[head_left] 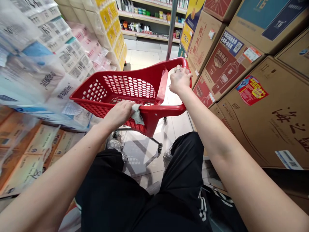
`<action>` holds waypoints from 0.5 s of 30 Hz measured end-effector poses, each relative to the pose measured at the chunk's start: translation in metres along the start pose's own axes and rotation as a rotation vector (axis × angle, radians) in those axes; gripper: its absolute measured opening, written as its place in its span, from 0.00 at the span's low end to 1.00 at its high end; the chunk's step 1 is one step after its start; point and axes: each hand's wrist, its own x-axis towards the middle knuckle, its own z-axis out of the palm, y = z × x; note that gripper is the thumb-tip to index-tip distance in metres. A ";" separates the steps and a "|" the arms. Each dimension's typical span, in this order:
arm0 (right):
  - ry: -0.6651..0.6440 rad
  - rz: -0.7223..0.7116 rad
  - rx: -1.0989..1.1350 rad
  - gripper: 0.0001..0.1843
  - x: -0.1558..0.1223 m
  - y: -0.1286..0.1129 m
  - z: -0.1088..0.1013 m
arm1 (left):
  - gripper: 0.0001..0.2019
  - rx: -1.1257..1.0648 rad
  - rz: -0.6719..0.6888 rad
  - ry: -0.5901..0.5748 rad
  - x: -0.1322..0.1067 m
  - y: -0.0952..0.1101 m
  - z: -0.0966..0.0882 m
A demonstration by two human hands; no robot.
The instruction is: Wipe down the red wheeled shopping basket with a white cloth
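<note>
A red plastic shopping basket on wheels [113,87] stands tilted in the aisle in front of me. My left hand [120,113] is closed on a small pale cloth [137,115] and presses it against the basket's near rim. My right hand [180,79], with a ring on one finger, is wrapped round the red handle bar [172,62] at the basket's far right. My legs in black trousers fill the bottom of the view.
Wrapped tissue packs [48,64] and boxes are stacked on the left. Tall brown cartons [260,96] line the right. A grey pole [172,29] rises behind the handle. Stocked shelves [149,19] stand at the far end of the tiled floor [142,58].
</note>
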 end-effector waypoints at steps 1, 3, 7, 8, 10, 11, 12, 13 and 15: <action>0.005 -0.003 0.003 0.34 -0.001 0.001 0.000 | 0.16 -0.004 0.021 -0.001 0.003 0.007 0.000; 0.015 -0.012 0.010 0.34 -0.001 0.002 0.000 | 0.18 0.008 0.050 0.008 0.007 0.017 0.000; 0.044 -0.041 0.053 0.35 -0.001 0.008 0.004 | 0.17 0.030 0.068 0.004 0.005 0.013 0.003; 0.050 -0.050 0.071 0.35 -0.001 0.010 0.006 | 0.16 0.033 0.066 -0.007 0.002 0.006 0.003; 0.055 -0.065 0.100 0.35 0.000 0.011 0.007 | 0.15 0.046 0.049 -0.025 -0.006 -0.012 0.004; 0.052 -0.068 0.104 0.35 -0.001 0.012 0.007 | 0.15 0.057 0.041 -0.021 -0.011 -0.021 0.004; 0.045 -0.067 0.099 0.35 -0.001 0.012 0.007 | 0.15 0.066 0.022 -0.021 -0.017 -0.031 0.004; 0.035 -0.062 0.086 0.35 -0.001 0.011 0.006 | 0.15 0.082 0.004 -0.024 -0.021 -0.038 0.004; 0.014 -0.048 0.048 0.35 -0.002 0.010 0.003 | 0.14 0.107 -0.032 -0.033 -0.027 -0.047 0.004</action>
